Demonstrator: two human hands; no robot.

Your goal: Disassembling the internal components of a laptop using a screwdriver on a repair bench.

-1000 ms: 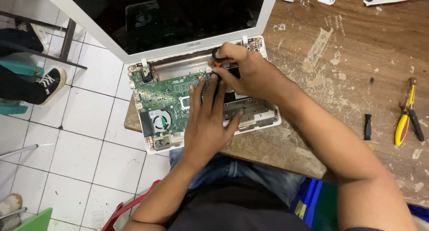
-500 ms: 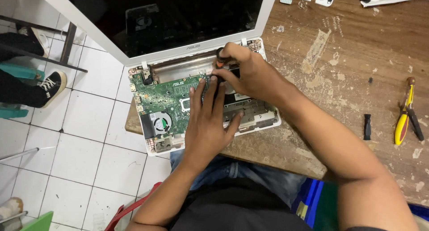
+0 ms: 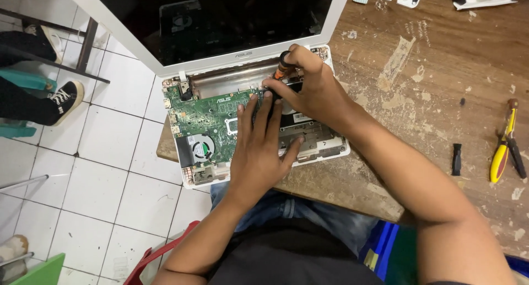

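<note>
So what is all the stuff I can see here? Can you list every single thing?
Laptop: one, white, opened up, hanging over the table's left edge, screen dark.
Circuit board: one, green, inside the laptop's base.
Fan: one, black, round, lower left of the board.
Screwdriver: one, orange and black, upright over the laptop's base.
Pliers: one pair, yellow and red handles, right side of the table.
Small black piece: one, left of the pliers.
Table: one, brown wood, scratched and stained.
Floor tiles: many, white, on the left.
Shoe: one, black and white, far left.
Left hand: flat on the board.
Right hand: gripping the screwdriver.
</note>
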